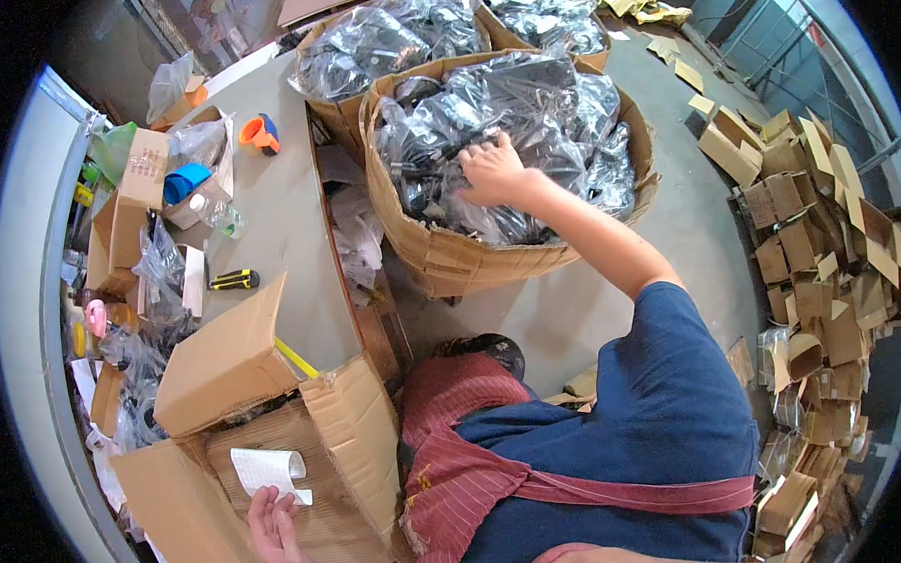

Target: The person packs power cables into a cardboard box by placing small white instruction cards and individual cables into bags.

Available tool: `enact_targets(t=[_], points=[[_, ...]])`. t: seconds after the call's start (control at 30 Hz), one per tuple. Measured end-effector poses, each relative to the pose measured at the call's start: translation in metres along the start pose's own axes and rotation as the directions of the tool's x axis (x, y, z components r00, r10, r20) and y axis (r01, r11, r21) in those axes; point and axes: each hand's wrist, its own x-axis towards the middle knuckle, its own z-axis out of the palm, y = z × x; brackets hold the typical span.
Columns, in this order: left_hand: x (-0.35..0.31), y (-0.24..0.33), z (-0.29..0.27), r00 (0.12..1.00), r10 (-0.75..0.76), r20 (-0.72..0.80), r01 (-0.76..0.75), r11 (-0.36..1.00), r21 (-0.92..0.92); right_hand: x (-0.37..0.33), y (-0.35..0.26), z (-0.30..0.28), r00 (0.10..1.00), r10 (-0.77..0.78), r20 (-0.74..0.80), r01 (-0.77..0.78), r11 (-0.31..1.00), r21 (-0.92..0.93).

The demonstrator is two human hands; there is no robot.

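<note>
The right hand (pixel 488 169) is stretched out over a round cardboard bin (pixel 450 257) on the floor and is closed on one of the clear bags (pixel 554 109) of black parts that fill it; the fingers are curled into the plastic at the middle of the heap. The left hand (pixel 273 531) is held flat and loosely spread at the near edge of an open carton (pixel 352 439), fingertips just below a curled white slip (pixel 268 469) that lies on the carton's flap. The bin is well apart from the left hand, beyond the tabletop's (pixel 280 218) right edge. Two more bins (pixel 382 36) of the same bags stand behind the first. On the tabletop, a black-and-yellow knife (pixel 234 280) lies near the middle, an orange tape dispenser (pixel 260 134) at the far edge, and small boxes (pixel 130 208) along the left edge. Folded cardboard pieces (pixel 816 229) are piled on the floor at the right.
</note>
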Motion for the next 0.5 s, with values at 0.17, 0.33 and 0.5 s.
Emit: enact_targets(t=[0.17,0.33,0.5], points=[[-0.001,-0.003,-0.022,0.999,-0.039,0.027,0.038,0.998,0.041,0.004,0.059,-0.081,0.997,-0.066,-0.037,0.068,0.995,0.079],[-0.008,-0.007,-0.026,0.972,-0.078,-0.223,0.045,0.988,-0.146,0.045,0.132,-0.061,0.99,0.123,0.07,-0.101,0.961,-0.258],[-0.009,-0.02,-0.03,0.957,-0.106,-0.27,0.048,0.976,-0.214,0.109,0.155,-0.042,0.987,0.109,-0.116,-0.117,0.991,-0.061]])
